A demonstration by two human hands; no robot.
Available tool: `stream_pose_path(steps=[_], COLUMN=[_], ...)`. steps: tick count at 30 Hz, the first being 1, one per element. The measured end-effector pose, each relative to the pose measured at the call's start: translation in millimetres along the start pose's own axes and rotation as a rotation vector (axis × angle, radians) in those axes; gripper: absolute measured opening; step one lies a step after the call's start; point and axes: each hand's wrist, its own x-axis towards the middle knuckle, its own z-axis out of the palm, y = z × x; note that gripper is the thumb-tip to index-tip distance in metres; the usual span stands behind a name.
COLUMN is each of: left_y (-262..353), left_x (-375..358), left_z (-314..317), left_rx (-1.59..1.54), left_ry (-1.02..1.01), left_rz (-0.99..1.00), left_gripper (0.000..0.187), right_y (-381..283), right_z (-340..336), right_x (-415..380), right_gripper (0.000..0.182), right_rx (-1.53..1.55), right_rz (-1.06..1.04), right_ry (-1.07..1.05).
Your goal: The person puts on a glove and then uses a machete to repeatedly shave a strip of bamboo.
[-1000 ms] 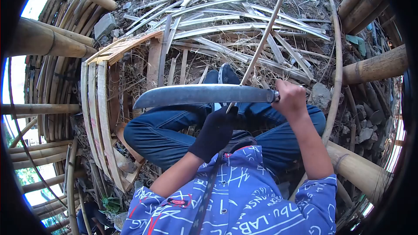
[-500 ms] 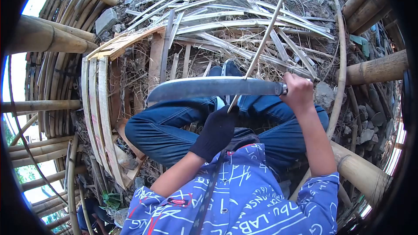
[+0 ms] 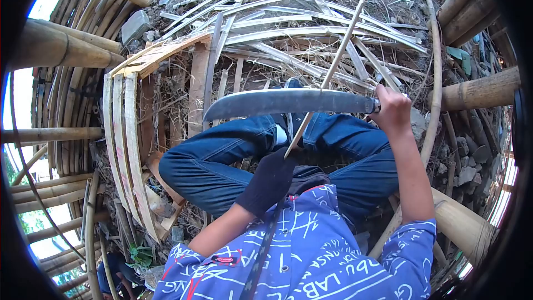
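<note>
My left hand (image 3: 271,180), in a dark knitted glove, is closed around the lower end of a long, thin bamboo strip (image 3: 342,50). The strip slants up and to the right, away from my lap. My bare right hand (image 3: 393,110) grips the handle of a machete (image 3: 288,103). Its broad blade points left and lies across the strip, hiding a short stretch of it, above my crossed legs in blue jeans (image 3: 216,161).
Many split bamboo strips (image 3: 266,33) lie crossed on the ground ahead. A wooden slatted crate (image 3: 131,133) stands at my left. Thick bamboo poles (image 3: 477,90) flank both sides, with broken stones (image 3: 469,175) at the right. Another person (image 3: 117,275) is partly visible at lower left.
The machete has shifted right and slightly upward along the strip with my right hand. My left hand has moved a little down and left, and the strip leans more to the right.
</note>
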Motion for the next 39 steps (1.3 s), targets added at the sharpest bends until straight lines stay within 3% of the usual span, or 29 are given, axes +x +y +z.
stream_pose_path(steps=[2, 4, 5, 7, 14, 16, 17, 19, 20, 25, 27, 35, 37, 39], left_y=[2, 2, 1, -1, 3, 9, 8, 5, 5, 3, -2, -14, -16, -25], left_x=[-4, -12, -16, -24, -40, -44, -49, -58, -61, -76, -83, -101, -104, -110], left_z=[-3, -3, -2, -2, -11, -18, -20, -20, -21, -23, -20, -17, -19, -18], left_rx=[-0.069, -0.169, -0.169, -0.041, -0.029, -0.172, -0.173, 0.035, 0.034, -0.061, -0.069, -0.027, -0.032, 0.011], left_ry=[-0.002, 0.037, 0.033, 0.082, 0.071, -0.088, -0.090, -0.079, -0.081, -0.109, -0.075, 0.014, -0.031, -0.035], left_rz=[-0.010, -0.212, -0.214, -0.039, -0.089, -0.413, -0.413, -0.130, -0.128, -0.470, -0.433, -0.286, -0.414, -0.350], left_gripper=[0.010, 0.029, 0.029, 0.028, 0.031, 0.020, 0.020, 0.018, 0.018, 0.021, 0.022, 0.023, 0.024, 0.024], right_y=[2, 1, 1, 0, 7, 10, 12, 18, 20, 24, 24, 15, 16, 17], right_z=[1, 0, 0, -1, -3, -6, -7, -7, -7, -9, -8, -8, -5, -2], right_x=[1, 0, 0, -1, 4, 7, 7, 7, 7, 11, 10, 13, 12, 10], right_gripper=[0.041, 0.041, 0.040, 0.040, 0.044, 0.045, 0.046, 0.046, 0.046, 0.046, 0.046, 0.012, 0.012, 0.012], right_rx=[-0.003, -0.008, -0.006, 0.006, -0.018, -0.044, -0.067, -0.072, -0.073, -0.089, -0.071, -0.051, -0.050, -0.049], right_rz=[-0.077, -0.080, -0.090, -0.096, -0.084, -0.078, -0.069, -0.066, -0.062, -0.054, -0.079, -0.173, -0.179, -0.185], right_ry=[0.041, 0.049, 0.057, 0.053, 0.064, 0.063, 0.056, 0.052, 0.048, 0.079, 0.099, 0.140, 0.135, 0.130])
